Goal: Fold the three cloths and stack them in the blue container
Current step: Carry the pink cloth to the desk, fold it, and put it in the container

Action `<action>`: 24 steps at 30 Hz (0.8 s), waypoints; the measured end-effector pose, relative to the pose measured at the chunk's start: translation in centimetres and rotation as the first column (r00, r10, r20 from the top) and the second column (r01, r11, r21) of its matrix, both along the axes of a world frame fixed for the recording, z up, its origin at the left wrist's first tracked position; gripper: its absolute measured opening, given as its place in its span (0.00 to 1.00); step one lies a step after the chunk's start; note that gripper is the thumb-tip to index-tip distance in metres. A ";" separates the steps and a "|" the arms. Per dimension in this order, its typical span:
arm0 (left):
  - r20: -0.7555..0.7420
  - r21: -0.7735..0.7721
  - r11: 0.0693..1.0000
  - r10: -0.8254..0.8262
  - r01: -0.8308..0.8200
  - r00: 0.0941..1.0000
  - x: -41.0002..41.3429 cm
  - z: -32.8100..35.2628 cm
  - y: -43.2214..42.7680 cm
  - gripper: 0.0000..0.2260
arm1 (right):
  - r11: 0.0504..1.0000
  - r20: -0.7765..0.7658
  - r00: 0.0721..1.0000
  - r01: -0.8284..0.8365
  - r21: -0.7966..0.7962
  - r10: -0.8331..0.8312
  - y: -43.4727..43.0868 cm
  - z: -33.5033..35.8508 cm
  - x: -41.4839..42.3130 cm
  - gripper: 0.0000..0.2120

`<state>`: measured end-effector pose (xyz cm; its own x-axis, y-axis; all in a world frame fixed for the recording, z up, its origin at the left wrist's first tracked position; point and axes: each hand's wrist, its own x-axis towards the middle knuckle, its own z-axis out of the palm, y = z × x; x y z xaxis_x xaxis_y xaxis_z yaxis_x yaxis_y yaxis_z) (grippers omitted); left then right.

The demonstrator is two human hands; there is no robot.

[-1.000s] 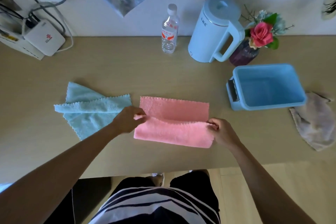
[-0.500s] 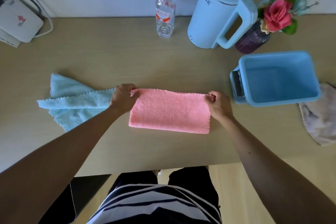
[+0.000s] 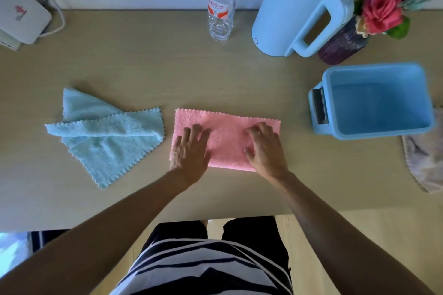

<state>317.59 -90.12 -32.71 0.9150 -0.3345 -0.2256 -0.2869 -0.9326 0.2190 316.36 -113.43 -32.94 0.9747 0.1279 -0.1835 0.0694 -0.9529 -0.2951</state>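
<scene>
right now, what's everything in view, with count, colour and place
pink fleecy cloth: 1, pink, folded, table centre, under both hands
light blue fleecy cloth: 1, light blue, rumpled, left of pink cloth
beige cloth: 1, beige, right edge, beside container
blue plastic container: 1, blue, empty, right
clear plastic bottle: 1, clear, back centre
pale blue kettle: 1, back right
flower vase: 1, purple, pink rose, back right
white box: 1, back left
wooden table: 1, tan
left hand: flat on pink cloth
right hand: flat on pink cloth
</scene>
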 end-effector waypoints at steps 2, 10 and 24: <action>-0.017 0.015 1.000 0.017 -0.017 1.000 -0.6 -0.3 -0.4 0.29 | 0.999 -0.013 0.999 0.031 -0.007 -0.031 -0.2 -0.1 -1.0 0.24; 0.114 0.108 0.954 -0.293 0.281 0.949 5.6 -0.7 -2.0 0.37 | 0.990 -0.211 0.977 0.020 0.140 0.011 0.6 2.4 -6.8 0.25; 0.050 -0.032 0.835 -0.547 0.549 0.835 -2.6 0.7 1.6 0.14 | 0.888 -0.080 0.884 -0.461 0.012 0.460 -0.6 1.7 -6.9 0.24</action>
